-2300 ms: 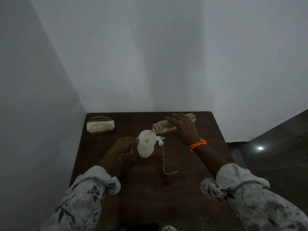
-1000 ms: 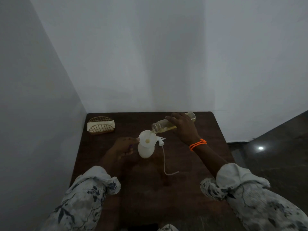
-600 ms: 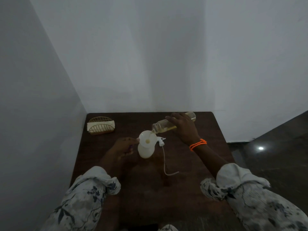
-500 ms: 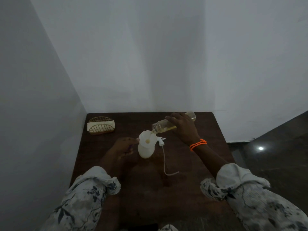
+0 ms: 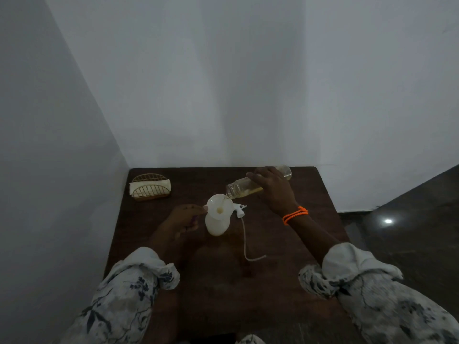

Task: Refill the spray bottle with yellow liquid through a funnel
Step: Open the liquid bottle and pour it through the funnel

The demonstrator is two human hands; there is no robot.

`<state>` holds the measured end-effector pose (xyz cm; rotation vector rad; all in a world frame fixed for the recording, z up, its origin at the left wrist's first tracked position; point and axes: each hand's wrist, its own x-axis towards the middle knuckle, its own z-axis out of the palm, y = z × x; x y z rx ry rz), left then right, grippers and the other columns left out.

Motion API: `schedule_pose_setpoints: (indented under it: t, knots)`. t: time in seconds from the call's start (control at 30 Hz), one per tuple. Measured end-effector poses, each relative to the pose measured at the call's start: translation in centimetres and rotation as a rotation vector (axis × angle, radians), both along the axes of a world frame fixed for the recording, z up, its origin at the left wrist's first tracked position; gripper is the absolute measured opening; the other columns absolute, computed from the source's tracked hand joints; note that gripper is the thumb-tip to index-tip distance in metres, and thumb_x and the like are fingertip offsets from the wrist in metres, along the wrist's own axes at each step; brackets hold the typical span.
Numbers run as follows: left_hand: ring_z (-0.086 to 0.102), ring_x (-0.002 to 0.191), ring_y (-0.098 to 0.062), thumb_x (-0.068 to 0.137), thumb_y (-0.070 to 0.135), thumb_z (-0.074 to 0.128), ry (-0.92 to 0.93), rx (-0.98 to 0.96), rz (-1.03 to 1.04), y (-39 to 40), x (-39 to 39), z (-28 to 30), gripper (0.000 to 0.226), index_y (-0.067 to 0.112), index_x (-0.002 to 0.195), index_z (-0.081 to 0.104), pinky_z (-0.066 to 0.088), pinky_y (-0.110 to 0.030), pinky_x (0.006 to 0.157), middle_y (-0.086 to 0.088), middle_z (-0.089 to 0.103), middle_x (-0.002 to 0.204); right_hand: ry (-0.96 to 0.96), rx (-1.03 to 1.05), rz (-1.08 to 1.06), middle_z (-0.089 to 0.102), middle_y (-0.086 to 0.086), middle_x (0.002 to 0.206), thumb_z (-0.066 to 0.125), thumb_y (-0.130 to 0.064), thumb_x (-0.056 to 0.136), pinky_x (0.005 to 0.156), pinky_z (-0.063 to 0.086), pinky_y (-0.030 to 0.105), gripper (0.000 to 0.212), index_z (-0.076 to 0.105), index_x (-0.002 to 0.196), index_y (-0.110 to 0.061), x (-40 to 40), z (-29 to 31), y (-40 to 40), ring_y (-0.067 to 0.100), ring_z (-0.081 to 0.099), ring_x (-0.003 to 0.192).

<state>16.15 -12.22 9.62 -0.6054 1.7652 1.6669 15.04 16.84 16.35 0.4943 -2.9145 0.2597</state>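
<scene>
Where two pale walls meet, we see the dark wooden surface (image 5: 278, 281) pushed into the corner, its left and far edges hard against them, its right edge open to the floor. Bare wood lies between our sleeves. The wire napkin holder (image 5: 150, 187) sits in the far-left corner. The right hand (image 5: 272, 188) has its fingers wrapped around a clear glass bottle (image 5: 244, 188), tipped mouth-down, yellow liquid trickling into the white funnel (image 5: 219, 207). The funnel stands in the round, milky spray bottle (image 5: 217, 223) at mid-surface. The left hand (image 5: 185, 218) pinches the funnel's rim. The sprayer head (image 5: 239, 211) with its tube lies just beside. No writing is legible.
</scene>
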Motion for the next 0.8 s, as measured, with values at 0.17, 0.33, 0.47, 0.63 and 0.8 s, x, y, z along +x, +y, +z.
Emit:
schedule_pose_setpoints:
  t: [0.17, 0.33, 0.47, 0.63, 0.8]
  knots:
    - [0.061, 0.095, -0.023, 0.085, 0.029, 0.081, 0.007, -0.005, 0.001, 0.14, 0.08, -0.12, 0.02, 0.018, 0.099, 0.072, 0.058, -0.037, 0.085, -0.01, 0.066, 0.109, 0.013, 0.003, 0.011, 0.063, 0.009, 0.122, 0.079, -0.01, 0.072, 0.085, 0.052, 0.045, 0.058, 0.065, 0.129, -0.019, 0.04, 0.08, -0.01, 0.031, 0.056, 0.113]
    - [0.061, 0.097, -0.023, 0.084, 0.029, 0.081, 0.007, -0.005, -0.005, 0.06, 0.17, -0.18, 0.022, 0.016, 0.101, 0.074, 0.059, -0.034, 0.078, -0.008, 0.066, 0.111, 0.025, -0.002, 0.013, 0.064, 0.008, 0.12, 0.08, -0.011, 0.072, 0.082, 0.053, 0.045, 0.058, 0.066, 0.127, -0.019, 0.08, 0.18, -0.04, 0.03, 0.056, 0.111]
    - [0.061, 0.099, -0.024, 0.083, 0.029, 0.082, 0.015, 0.003, 0.014, 0.18, 0.32, -0.2, 0.023, 0.016, 0.1, 0.075, 0.058, -0.034, 0.078, -0.006, 0.067, 0.109, 0.024, -0.004, 0.016, 0.064, 0.008, 0.121, 0.078, -0.015, 0.074, 0.081, 0.052, 0.044, 0.056, 0.065, 0.128, -0.019, 0.12, 0.26, -0.08, 0.031, 0.056, 0.112]
    - [0.061, 0.106, -0.026, 0.084, 0.027, 0.081, 0.006, 0.002, 0.013, 0.2, 0.21, -0.24, 0.022, 0.016, 0.101, 0.074, 0.059, -0.035, 0.08, -0.007, 0.066, 0.112, 0.021, 0.005, 0.008, 0.063, 0.007, 0.122, 0.077, -0.012, 0.076, 0.083, 0.053, 0.045, 0.056, 0.064, 0.129, -0.019, 0.1, 0.18, -0.02, 0.03, 0.055, 0.114]
    - [0.062, 0.102, -0.025, 0.083, 0.029, 0.081, -0.006, -0.019, 0.006, 0.16, 0.19, -0.28, 0.028, 0.016, 0.106, 0.072, 0.058, -0.03, 0.068, -0.009, 0.065, 0.113, 0.009, 0.017, 0.006, 0.062, 0.007, 0.125, 0.076, -0.015, 0.077, 0.084, 0.053, 0.046, 0.056, 0.063, 0.131, -0.02, 0.09, 0.24, 0.02, 0.029, 0.054, 0.116]
